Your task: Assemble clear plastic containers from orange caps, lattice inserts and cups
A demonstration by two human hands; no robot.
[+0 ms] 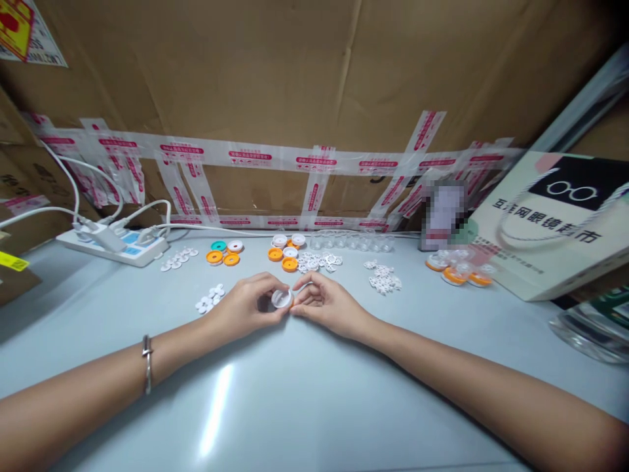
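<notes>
A taped cardboard wall [314, 78] backs the pale, glossy bench [314, 406]. That slick top is the main hazard, as I judge it: the piece is held only by fingertips just above the surface, so a slip could send it skidding into the loose piles nearby and scatter them.

At the right edge lies a printed paper bag [555, 223]; what it contains cannot be seen. A power strip [113, 246] with white cables sits far left.

The left hand [246, 305] and right hand [327, 303] meet at the middle of the bench. The left fingers curl closed around a white cap [282, 299], and the right thumb and forefinger are nipped tight against its orange edge.

Behind them stands a row of small clear cups [351, 241], apparently empty, then orange and white discs [284, 252], white snowflake-shaped pieces [384, 278], and small white buttons [210, 298] beside the left hand.
</notes>
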